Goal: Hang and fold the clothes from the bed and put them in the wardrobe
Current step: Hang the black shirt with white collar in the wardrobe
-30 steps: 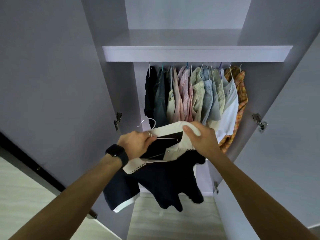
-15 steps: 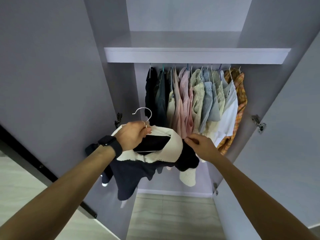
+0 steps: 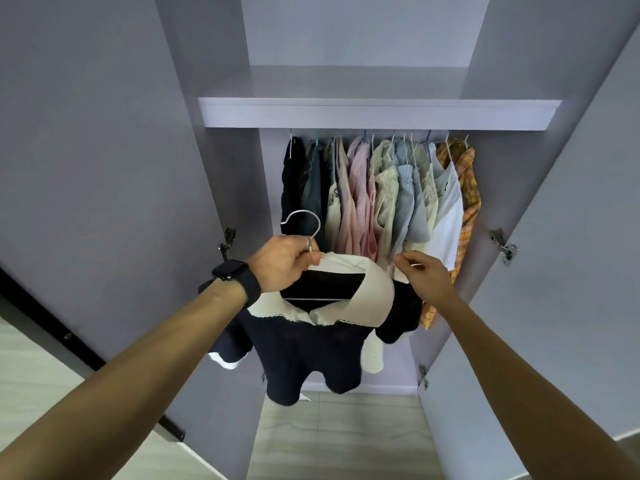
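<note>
The scene is lit softly and evenly by cool, diffuse light, by which the wardrobe (image 3: pixel 356 32) panels are tinted lavender. The right door is seen brightest towards the upper right. A band of shade is cast beneath the shelf (image 3: pixel 377 114), so that the hung clothes (image 3: pixel 381 195) are dimmed, most of all at the left end. Detail in the dark top (image 3: pixel 311 355) is largely lost to shadow. A small highlight is caught on the hanger (image 3: pixel 301 212) hook. Strong wide-angle distortion is shown: the wardrobe sides are splayed outward and the forearms (image 3: pixel 138 375) stretched towards the lower corners. Fine texture is rendered slightly soft.
</note>
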A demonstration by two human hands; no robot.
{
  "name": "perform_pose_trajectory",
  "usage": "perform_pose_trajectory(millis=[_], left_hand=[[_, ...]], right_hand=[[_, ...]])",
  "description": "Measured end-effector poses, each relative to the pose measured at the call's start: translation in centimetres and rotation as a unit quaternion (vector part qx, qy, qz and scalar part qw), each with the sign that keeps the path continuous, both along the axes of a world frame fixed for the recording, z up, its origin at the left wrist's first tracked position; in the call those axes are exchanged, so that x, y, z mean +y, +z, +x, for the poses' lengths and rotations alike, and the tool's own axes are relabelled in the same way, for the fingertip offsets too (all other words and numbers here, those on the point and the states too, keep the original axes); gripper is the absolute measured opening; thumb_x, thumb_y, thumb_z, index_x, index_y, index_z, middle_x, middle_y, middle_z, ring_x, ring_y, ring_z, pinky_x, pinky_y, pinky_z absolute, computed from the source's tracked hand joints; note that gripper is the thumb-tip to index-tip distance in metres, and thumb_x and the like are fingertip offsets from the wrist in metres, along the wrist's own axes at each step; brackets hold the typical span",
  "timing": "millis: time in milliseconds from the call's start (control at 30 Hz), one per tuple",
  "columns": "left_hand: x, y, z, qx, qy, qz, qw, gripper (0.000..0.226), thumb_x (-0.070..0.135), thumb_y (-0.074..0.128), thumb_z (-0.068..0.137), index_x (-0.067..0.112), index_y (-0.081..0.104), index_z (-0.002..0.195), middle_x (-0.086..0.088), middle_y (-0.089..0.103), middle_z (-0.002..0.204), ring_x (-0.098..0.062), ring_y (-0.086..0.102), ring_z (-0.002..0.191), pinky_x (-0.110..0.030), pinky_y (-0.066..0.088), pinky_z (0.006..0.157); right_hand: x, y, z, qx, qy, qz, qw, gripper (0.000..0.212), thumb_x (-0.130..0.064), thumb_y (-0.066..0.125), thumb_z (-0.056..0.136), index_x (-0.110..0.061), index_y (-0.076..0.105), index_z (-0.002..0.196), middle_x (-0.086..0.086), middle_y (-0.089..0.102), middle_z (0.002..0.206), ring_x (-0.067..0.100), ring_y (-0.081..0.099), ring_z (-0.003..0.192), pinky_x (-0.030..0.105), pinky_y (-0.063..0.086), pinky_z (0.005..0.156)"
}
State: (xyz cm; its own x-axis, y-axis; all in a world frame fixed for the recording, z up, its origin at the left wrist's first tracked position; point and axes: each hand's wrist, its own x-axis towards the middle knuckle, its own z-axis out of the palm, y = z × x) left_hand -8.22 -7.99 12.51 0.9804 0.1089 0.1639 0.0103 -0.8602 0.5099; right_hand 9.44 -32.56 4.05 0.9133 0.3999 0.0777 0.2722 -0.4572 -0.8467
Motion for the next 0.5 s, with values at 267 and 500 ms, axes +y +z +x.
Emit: perform_pose_trajectory(millis=[267,500], left_hand=[[-2.5,0.4,4.3,0.009,-0.015,0.037,0.999,0.021,0.025,0.056,0.101,0.02,0.062,0.082,0.015,0.061,0.081,-0.011,0.06,0.083,-0.012,0.042,0.072],[-4.8,0.1,6.2,0.012,-0.062,0.052,0.997,0.029,0.029,0.054,0.102,0.004,0.065,0.093,-0.001,0.061,0.093,-0.017,0.059,0.088,-0.027,0.047,0.081]], right_hand=[[-1.7,-0.1,-2.0,-0.063,0.049,-0.029,0.996,0.041,-0.03,0.053,0.104,-0.007,0.05,0.069,0.004,0.049,0.062,0.004,0.043,0.058,0.013,0.034,0.057],[-2.1,0.6,-1.0,-0.047,0.023,-0.07,0.996,0.033,-0.037,0.044,0.106,-0.023,0.059,0.08,-0.012,0.06,0.075,0.002,0.055,0.071,0.008,0.036,0.06]])
